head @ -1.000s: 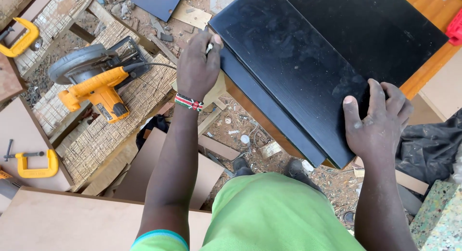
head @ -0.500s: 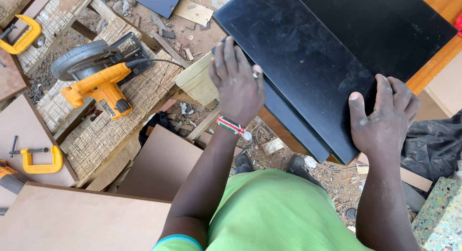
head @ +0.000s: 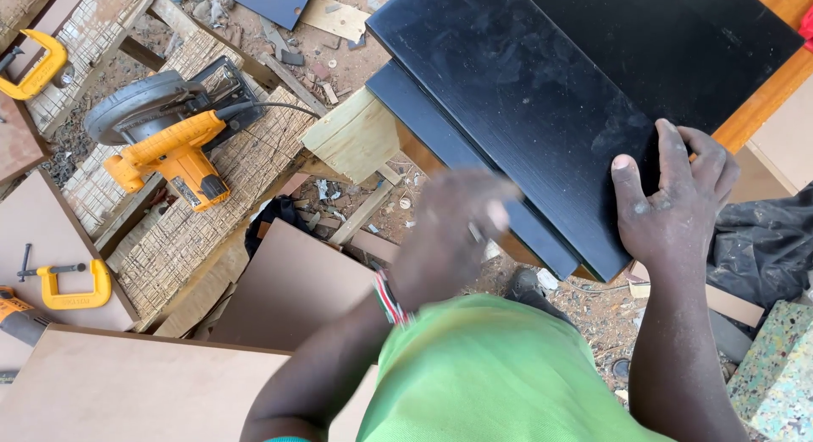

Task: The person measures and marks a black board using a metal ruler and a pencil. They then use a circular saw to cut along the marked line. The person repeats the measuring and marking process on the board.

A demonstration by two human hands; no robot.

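Two black boards lie stacked at the upper right, the top black board (head: 542, 86) over a lower black board (head: 423, 120) that sticks out on the left. My right hand (head: 673, 196) grips the near corner of the top board, fingers spread on its dusty face. Blurred by motion, my left hand (head: 449, 239) hovers off the boards' near left edge, above the littered ground. Whether it holds anything is unclear. A striped band circles that wrist.
A yellow circular saw (head: 165, 146) rests on a scored workbench at left. Yellow clamps (head: 38, 65) (head: 72, 285) lie nearby. Brown boards (head: 110, 383) (head: 296, 290) lean below. A plywood block (head: 356, 137), an orange tabletop edge (head: 762, 78), black plastic (head: 762, 239) and foam (head: 779, 374) surround me.
My left hand has left the black boards' left edge and swung down and right toward my body. My right hand stays on the near corner of the top board.
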